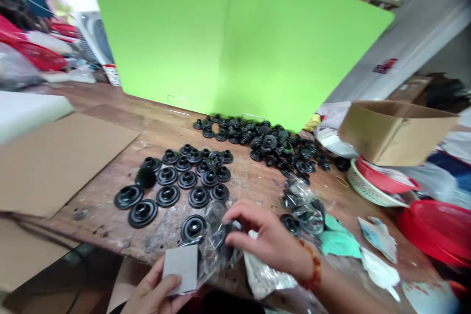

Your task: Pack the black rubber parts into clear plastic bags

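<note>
In the head view, taking its middle as the clock's centre, your left hand [156,287] is at 7 o'clock, gripping a grey square pad [182,267] with the thumb laid over its face. A clear plastic bag [210,257] sits at about 6 o'clock, just beside the pad and between your hands, with something dark showing through it. Your right hand [270,238] is at 5 o'clock, thumb and fingers curved over the bag; blur hides whether they pinch it, so you cannot tell. An orange beaded bracelet [312,265] circles that wrist.

Toward 8 o'clock, loose black discs [187,180] with raised hubs lie in a group on the worn wooden bench [253,176]. A denser heap of black discs [270,143] stretches from the centre toward 4 o'clock, below a bright green panel [221,34] that stands at 12.

At 9 o'clock you have a flat cardboard sheet [62,162]. An open cardboard box [382,135] is at 3. Near 4 o'clock are a crumpled teal cloth [338,238] and, farther out, a red basin [437,233].
</note>
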Demonstrator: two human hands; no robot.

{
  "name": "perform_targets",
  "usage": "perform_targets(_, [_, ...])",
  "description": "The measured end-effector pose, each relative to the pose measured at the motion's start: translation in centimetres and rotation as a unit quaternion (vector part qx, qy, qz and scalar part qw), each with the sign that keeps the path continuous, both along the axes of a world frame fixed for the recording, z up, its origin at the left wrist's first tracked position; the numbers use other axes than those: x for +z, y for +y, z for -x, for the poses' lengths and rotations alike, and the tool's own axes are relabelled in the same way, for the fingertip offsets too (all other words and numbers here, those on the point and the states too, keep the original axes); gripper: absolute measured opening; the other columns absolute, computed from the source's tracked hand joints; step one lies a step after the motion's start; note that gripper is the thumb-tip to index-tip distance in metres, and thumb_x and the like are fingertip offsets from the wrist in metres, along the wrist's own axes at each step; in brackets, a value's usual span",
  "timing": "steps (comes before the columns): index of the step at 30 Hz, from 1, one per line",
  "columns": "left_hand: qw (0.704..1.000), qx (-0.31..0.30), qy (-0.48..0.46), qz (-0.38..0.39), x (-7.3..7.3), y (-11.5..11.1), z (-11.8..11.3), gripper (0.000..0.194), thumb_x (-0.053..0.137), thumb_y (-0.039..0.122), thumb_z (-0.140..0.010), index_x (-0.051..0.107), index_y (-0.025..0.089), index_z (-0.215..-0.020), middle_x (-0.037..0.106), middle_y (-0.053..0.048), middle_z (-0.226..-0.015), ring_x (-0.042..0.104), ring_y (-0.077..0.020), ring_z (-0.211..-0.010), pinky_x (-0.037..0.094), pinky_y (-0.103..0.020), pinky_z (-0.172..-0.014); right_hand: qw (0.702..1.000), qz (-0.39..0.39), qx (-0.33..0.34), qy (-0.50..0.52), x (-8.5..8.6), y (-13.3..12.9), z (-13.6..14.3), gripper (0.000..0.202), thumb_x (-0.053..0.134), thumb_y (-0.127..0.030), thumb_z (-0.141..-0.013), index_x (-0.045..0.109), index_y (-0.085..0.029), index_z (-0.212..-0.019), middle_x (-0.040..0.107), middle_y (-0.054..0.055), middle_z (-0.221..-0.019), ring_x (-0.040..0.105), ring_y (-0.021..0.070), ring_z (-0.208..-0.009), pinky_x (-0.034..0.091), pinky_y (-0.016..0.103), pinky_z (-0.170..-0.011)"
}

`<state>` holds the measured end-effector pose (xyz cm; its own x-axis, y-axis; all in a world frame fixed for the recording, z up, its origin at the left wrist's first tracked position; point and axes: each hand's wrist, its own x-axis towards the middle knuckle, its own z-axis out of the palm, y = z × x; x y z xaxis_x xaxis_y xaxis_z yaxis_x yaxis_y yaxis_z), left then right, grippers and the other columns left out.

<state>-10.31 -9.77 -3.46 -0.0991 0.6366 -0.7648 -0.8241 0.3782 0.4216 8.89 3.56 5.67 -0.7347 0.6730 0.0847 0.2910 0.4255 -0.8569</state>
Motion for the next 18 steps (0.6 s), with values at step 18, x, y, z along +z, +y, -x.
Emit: perform_targets(18, [0.97,0.067,0.093,-0.213,6.2,-11.9,9.0,0.039,0.071,0.033,-0.075,0.063,0.02,-0.11,0.069,-0.008,-0.101,0.065,-0.0241,-0.089,0.05,-0.034,-0.077,0.937,0.042,0.337,0.086,-4.1,-10.3,18.8,0.065,0.065,-0.016,-0.079,0.037,-0.032,-0.135,0.047,0.009,-0.128,0.061,0.0182,-0.087,0.056,0.026,-0.07])
